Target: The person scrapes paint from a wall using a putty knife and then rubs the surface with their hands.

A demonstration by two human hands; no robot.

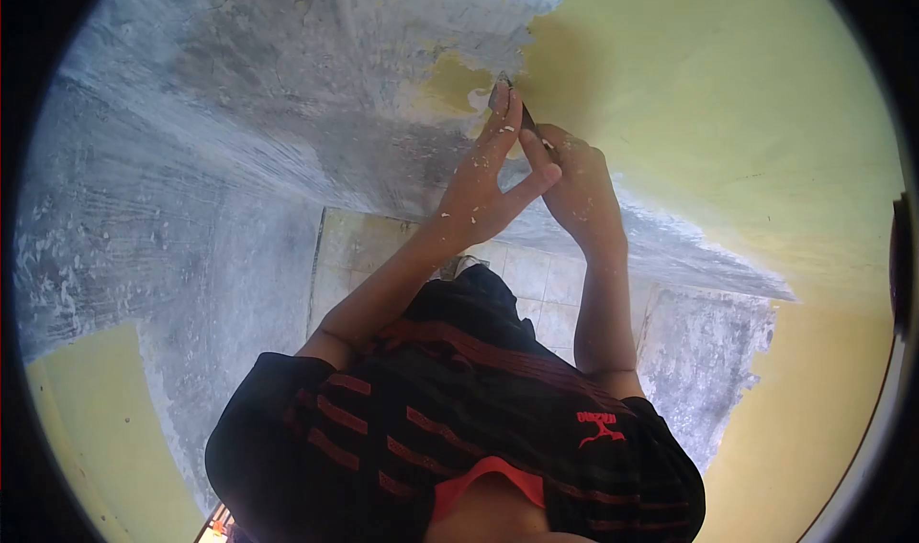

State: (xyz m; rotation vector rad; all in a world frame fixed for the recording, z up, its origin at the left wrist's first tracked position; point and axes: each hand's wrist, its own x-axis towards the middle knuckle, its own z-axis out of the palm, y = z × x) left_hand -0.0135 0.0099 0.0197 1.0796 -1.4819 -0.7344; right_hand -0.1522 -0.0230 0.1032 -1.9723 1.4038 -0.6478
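A scraper (528, 118) with a dark, slim handle lies against the wall, its blade at the ragged edge of the yellow paint (670, 74). My right hand (582, 181) is closed round the handle's lower end. Straight fingers of my left hand (479, 184) press on the tool near the blade, while its thumb stands apart and reaches toward my right hand. Pale flakes cling to both hands, mostly the left. Beside the blade, a small patch of yellow paint (450, 82) borders bare grey plaster (287, 65). The fingers partly hide the blade.
Scraped grey wall (230, 199) extends to the left, with yellow paint (100, 390) lower down there. Light floor tiles (555, 275) show below my arms. A dark-edged object (901, 265) stands at the far right. My black shirt (459, 380) fills the lower middle.
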